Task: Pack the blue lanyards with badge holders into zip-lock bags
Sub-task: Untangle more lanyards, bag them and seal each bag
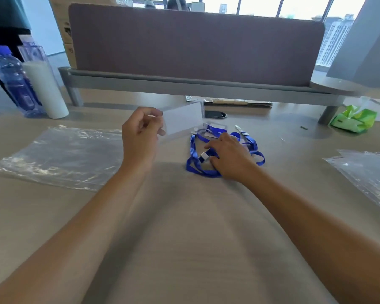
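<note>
At frame centre, left hand (140, 130) pinching a clear badge holder (182, 119), right hand (228, 154) fingers spread on blue lanyards (206, 170); zip-lock bags (62, 154) apparently unfilled, packing barely begun.

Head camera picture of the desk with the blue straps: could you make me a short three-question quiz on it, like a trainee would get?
1. True or false: the left hand is resting flat on the table.
2. Which is under the right hand? A) the water bottle B) the blue lanyards C) the green tissue pack
3. Fill in: the pile of zip-lock bags lies on the person's ____ side, near the white cup.

Key
1. False: it is raised and pinches a clear badge holder by its edge.
2. B: it rests on the lanyards.
3. Left; more bags lie at the right edge.
</note>
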Tool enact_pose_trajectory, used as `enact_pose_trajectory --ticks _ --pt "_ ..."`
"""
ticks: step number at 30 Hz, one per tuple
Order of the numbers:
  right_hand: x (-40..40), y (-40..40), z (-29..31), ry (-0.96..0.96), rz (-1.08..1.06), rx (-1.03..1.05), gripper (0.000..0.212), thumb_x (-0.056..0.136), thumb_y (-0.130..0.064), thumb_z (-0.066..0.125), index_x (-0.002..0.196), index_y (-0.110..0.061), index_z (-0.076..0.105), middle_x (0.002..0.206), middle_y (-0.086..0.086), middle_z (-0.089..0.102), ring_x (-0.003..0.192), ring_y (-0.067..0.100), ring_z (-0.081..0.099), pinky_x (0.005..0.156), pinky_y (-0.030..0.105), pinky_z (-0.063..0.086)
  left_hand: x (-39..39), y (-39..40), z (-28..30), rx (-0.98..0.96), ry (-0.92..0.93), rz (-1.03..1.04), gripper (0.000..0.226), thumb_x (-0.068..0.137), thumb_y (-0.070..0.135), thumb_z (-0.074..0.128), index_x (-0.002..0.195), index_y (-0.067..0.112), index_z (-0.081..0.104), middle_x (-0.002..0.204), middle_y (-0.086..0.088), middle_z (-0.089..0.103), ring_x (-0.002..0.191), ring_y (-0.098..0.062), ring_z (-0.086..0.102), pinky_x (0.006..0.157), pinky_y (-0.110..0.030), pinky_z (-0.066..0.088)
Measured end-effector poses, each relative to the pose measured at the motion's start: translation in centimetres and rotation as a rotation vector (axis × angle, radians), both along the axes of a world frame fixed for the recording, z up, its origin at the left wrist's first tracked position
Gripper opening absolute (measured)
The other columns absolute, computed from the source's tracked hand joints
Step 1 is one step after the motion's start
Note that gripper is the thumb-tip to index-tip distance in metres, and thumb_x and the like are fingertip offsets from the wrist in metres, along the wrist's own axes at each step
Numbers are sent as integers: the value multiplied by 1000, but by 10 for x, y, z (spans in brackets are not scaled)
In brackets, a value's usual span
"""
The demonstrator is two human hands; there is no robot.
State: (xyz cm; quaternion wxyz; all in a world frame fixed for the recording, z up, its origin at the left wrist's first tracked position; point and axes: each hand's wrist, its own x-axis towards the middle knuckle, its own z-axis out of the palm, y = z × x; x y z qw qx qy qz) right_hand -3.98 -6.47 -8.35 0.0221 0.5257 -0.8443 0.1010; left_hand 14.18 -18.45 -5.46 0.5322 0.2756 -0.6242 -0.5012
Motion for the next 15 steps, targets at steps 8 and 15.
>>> enact_pose_trajectory --ticks 8,15 --pt "3 12 22 -399 -183 -466 14 95 -14 61 95 -25 69 83 -11 65 79 11 61 63 20 44 36 9 2 11 6 -2 8 90 3 64 92 9 70 67 3 65 63 -17 63 64 -29 45" --pt "36 53 99 -583 -142 -789 5 98 -17 65 98 -19 70 87 -1 74 75 13 66 71 25 51 45 35 33 -12 36 -26 8 92 4 63 97 4 69 77 -12 66 64 -18 64 64 -29 48"
